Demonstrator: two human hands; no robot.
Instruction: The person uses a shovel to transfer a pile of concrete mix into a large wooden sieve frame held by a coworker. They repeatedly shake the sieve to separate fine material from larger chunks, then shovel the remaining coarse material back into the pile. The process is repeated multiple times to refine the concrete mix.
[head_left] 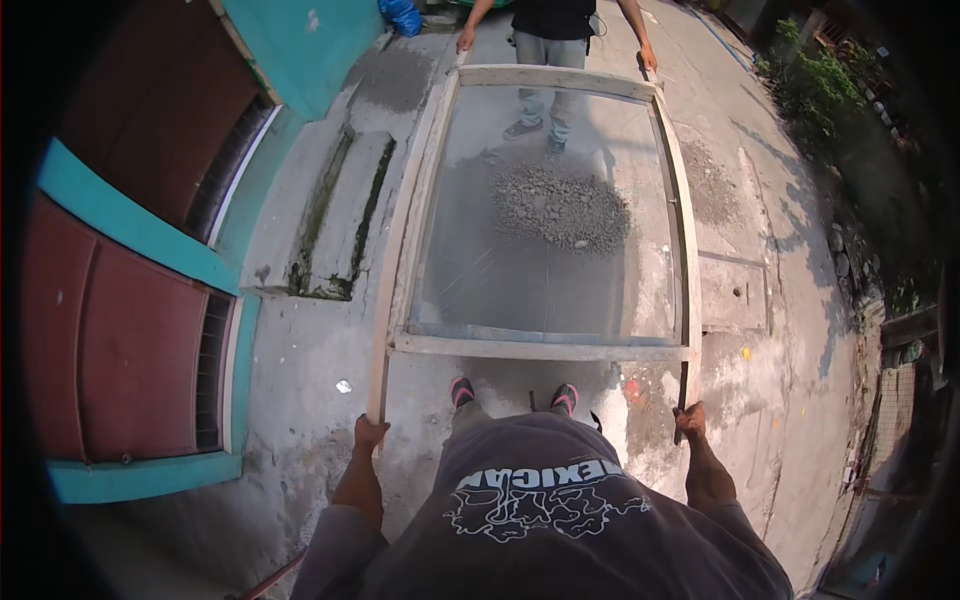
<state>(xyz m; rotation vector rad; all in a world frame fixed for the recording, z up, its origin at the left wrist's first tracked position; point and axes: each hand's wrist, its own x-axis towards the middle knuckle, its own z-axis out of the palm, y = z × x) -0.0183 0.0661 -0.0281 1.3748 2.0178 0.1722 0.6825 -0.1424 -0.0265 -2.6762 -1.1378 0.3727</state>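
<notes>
A large sieve, a wooden frame (540, 350) with fine mesh (470, 295) stretched across it, hangs level in front of me above the ground. Coarse grey gravel (562, 208) lies in a heap on the mesh, right of its middle. My left hand (371, 432) is closed round the end of the frame's left handle. Round the right handle's end my right hand (690, 421) is wrapped. Across from me another person grips the far handles, with one hand (466, 40) at the left and the other hand (648, 58) at the right.
A concrete step (345, 215) with a mossy groove lies left of the sieve, beside a turquoise wall with reddish-brown panels (140, 330). At the right are a square ground cover (733, 292), scattered gravel and plants (825, 95). A blue bag (402, 16) sits at the far left.
</notes>
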